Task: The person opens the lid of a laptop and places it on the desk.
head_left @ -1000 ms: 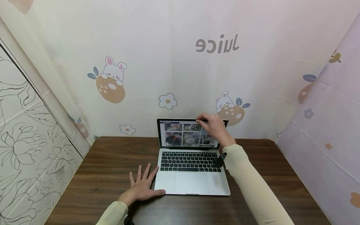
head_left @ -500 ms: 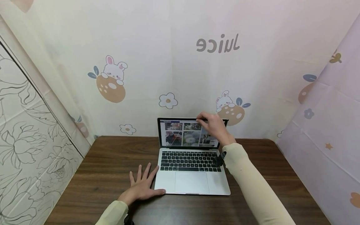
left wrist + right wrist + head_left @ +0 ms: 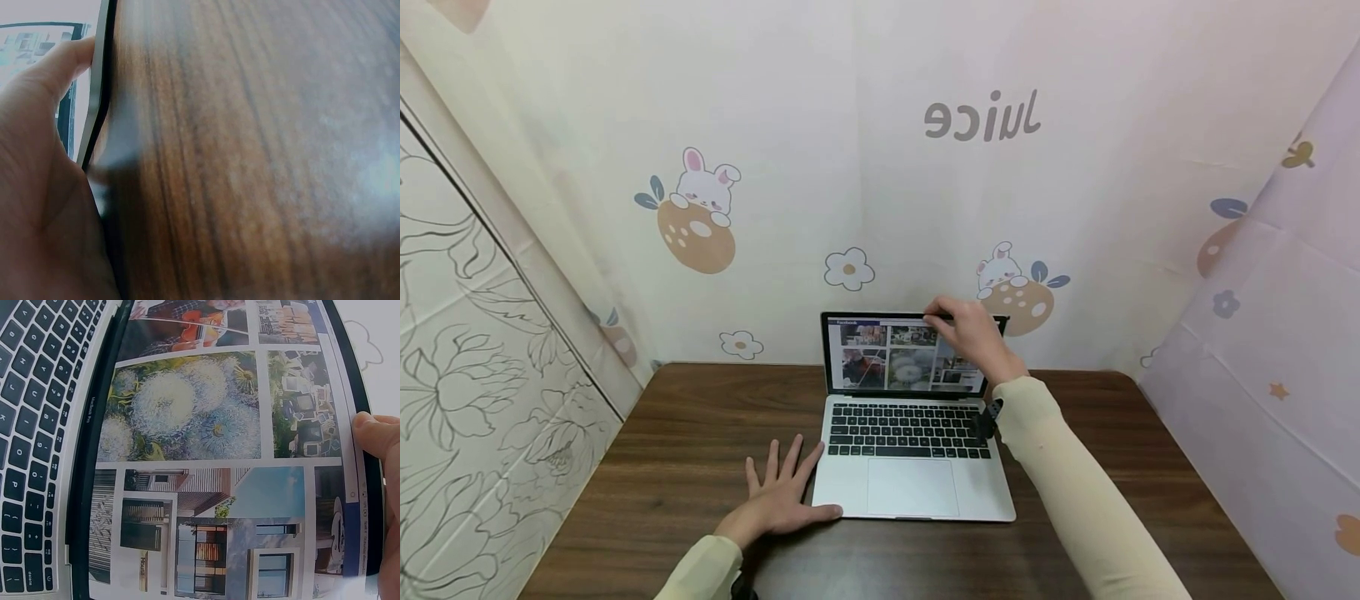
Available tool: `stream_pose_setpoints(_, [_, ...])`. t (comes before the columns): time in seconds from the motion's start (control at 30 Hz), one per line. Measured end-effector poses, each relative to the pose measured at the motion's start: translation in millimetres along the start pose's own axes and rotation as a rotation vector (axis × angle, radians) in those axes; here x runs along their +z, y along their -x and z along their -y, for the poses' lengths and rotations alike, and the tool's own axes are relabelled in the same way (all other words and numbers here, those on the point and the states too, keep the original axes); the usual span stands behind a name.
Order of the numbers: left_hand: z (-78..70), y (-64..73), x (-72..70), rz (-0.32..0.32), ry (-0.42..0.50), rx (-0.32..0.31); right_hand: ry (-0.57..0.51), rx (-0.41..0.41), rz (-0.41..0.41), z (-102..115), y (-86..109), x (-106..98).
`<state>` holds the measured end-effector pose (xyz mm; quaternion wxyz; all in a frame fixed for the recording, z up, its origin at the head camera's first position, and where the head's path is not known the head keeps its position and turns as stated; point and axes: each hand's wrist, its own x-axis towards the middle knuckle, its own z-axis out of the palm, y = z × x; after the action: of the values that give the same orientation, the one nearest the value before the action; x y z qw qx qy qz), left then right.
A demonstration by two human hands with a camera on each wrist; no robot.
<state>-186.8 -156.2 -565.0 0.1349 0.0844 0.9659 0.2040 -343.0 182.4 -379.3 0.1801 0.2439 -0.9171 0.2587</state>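
A silver laptop (image 3: 912, 487) stands unfolded on the wooden table, its lit screen (image 3: 880, 358) showing a page of photos. My right hand (image 3: 973, 337) pinches the top edge of that screen between thumb and fingers; in the right wrist view the thumb (image 3: 375, 432) lies on the black bezel, and the fingers behind the lid are hidden. Beside the laptop's left side, my left hand (image 3: 778, 500) rests on the table with fingers straight and spread. Its thumb lies on the front left corner of the base, seen also in the left wrist view, where the thumb (image 3: 65, 59) touches the edge.
The brown table (image 3: 700, 425) reaches back to a pale printed curtain (image 3: 790, 208) just behind the laptop. Another curtain (image 3: 1247, 350) hangs along the right side, and a flower-patterned panel (image 3: 482, 400) lines the left.
The screen's top edge has risen slightly in the head view, with my right hand moving along with it. My left hand and the laptop's base have stayed in place.
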Motion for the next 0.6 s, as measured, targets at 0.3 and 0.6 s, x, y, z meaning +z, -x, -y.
stream_pose_setpoints(0.3, [-1.7, -0.5, -0.5, 0.004, 0.004, -0.015, -0.013, 0.004, 0.006, -0.8, -3.2, 0.8])
stream_pose_setpoints(0.6, [-4.6, 1.9, -4.0, 0.007, 0.019, -0.014, -0.016, 0.009, 0.011, -1.2, -6.3, 0.0])
